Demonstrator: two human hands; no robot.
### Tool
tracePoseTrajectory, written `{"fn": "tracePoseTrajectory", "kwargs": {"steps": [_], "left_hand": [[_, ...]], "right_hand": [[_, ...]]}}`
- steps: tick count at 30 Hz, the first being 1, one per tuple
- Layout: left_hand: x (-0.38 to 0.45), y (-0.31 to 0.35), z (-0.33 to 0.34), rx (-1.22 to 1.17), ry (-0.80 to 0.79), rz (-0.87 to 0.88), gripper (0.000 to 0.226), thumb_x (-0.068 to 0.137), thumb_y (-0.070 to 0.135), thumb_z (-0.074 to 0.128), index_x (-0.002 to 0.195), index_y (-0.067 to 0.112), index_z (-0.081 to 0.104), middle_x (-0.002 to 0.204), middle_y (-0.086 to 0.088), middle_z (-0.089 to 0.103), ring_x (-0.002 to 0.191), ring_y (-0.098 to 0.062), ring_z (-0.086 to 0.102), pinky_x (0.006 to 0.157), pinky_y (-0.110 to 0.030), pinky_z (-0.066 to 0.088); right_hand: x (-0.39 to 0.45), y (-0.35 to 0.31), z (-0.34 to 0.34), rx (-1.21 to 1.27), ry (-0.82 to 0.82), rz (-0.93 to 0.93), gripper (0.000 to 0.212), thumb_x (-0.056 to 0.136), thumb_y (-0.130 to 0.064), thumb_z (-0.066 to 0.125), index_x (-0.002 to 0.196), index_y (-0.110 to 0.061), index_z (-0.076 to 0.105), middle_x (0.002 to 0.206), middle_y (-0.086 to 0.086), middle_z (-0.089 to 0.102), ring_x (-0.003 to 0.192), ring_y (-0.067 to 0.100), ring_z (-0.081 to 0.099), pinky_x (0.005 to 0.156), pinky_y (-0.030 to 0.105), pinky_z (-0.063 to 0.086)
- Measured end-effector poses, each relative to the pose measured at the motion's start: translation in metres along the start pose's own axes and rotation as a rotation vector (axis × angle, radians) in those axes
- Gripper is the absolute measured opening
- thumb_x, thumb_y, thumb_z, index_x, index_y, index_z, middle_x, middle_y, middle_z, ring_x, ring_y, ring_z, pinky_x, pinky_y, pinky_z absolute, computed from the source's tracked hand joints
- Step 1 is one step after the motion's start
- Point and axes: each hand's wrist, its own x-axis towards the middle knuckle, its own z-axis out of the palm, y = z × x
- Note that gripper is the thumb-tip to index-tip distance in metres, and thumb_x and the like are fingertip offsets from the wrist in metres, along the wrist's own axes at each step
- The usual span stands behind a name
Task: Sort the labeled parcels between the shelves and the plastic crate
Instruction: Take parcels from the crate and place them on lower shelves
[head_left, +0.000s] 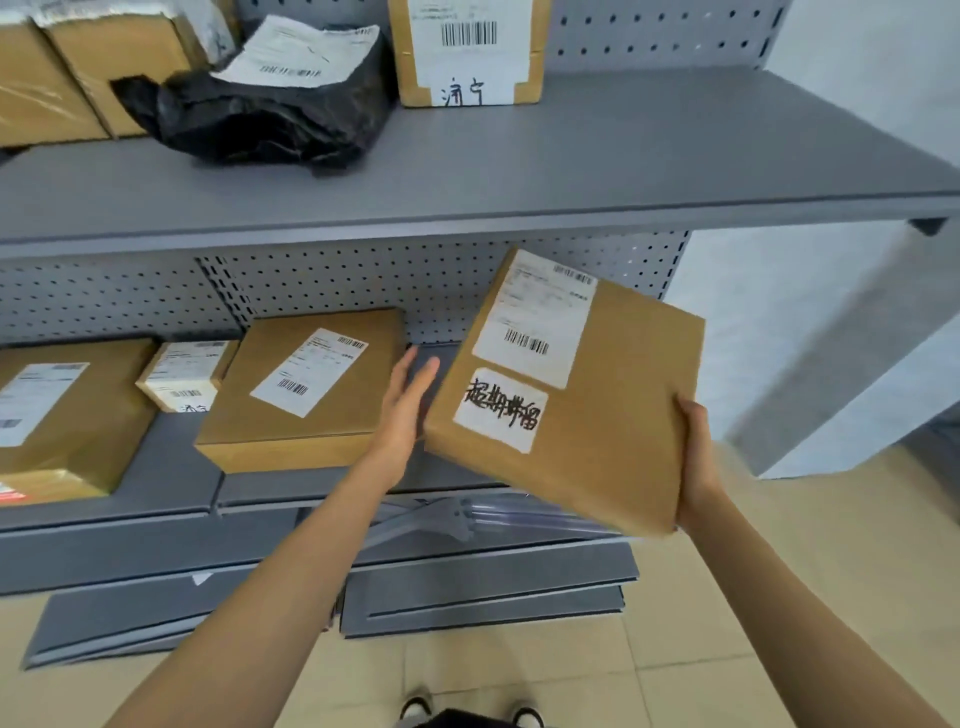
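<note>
**A:** Right hand (696, 467) clamped on the lower right corner of a flat brown cardboard parcel (597, 415), thumb on top, fingers hidden beneath. Held tilted in the air, out in front of the lower grey metal shelf (171, 478) at its right end.

**B:** Left hand (408, 402)?

**A:** Flat and straight-fingered, pressed against the parcel's left edge (gripping nothing, just steadying). Two stickers on the parcel's top face: a printed white shipping label (537, 317) with barcodes, and below it a white square label with black handwriting (501, 410).

**B:** And on that lower shelf itself?

**A:** Just left of the held parcel, beside the left hand, a similar flat brown box with a barcode label (301, 389), lying flat. Further left, a small brown box wrapped in a white label (184, 376), then a larger taped brown carton (62, 421) at the frame's left edge.

**B:** Above?

**A:** Upper grey shelf (571, 171) directly over the lower one. A crumpled black plastic mailer bag (270, 114) with a white slip on top, an upright brown carton with a handwritten white label (467, 52) to its right, more brown boxes (78, 73) at far left. Perforated grey back panel (363, 280) behind both levels.

**B:** Below?

**A:** Spare grey shelf boards (483, 597) lying on the beige tiled floor (753, 597) under the lower shelf. Shoe tips (415, 706) at the bottom edge.
</note>
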Motion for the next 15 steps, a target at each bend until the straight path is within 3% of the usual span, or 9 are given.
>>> {"fn": "tracePoseTrajectory", "kwargs": {"steps": [2,6,11,15], "left_hand": [[-0.002,-0.001,-0.001,0.04,-0.119,-0.022,0.053,0.087,0.041,0.056,0.136,0.025,0.045,0.12,-0.001,0.063,0.105,-0.017,0.062,0.085,-0.033,0.049],[-0.004,-0.006,-0.009,0.136,-0.262,-0.057,0.063,0.076,0.041,0.065,0.135,0.029,0.044,0.116,-0.002,0.067,0.1,-0.018,0.066,0.078,-0.031,0.05],[-0.008,-0.008,-0.018,0.105,-0.268,-0.079,0.061,0.069,0.044,0.067,0.127,0.036,0.048,0.106,0.006,0.072,0.095,-0.013,0.068,0.072,-0.027,0.053],[-0.01,-0.011,-0.026,0.112,-0.259,-0.128,0.052,0.071,0.046,0.065,0.121,0.04,0.051,0.103,0.009,0.072,0.093,-0.01,0.069,0.073,-0.028,0.052]], "right_hand": [[-0.004,0.002,-0.001,-0.034,-0.094,0.022,0.046,0.08,-0.064,0.045,0.081,-0.032,0.078,0.084,0.002,0.076,0.069,0.021,0.073,0.05,0.03,0.056],[-0.006,0.005,-0.001,-0.039,-0.158,0.014,0.042,0.08,-0.065,0.047,0.077,-0.036,0.077,0.084,0.0,0.076,0.07,0.018,0.073,0.052,0.029,0.056],[-0.002,0.002,0.005,-0.116,-0.136,-0.074,0.047,0.077,-0.065,0.052,0.1,-0.031,0.073,0.103,0.006,0.074,0.087,0.024,0.072,0.063,0.033,0.057],[-0.007,0.007,0.013,-0.252,-0.06,-0.084,0.062,0.07,-0.055,0.064,0.124,-0.026,0.054,0.115,0.006,0.066,0.094,0.024,0.066,0.064,0.033,0.052]]}}
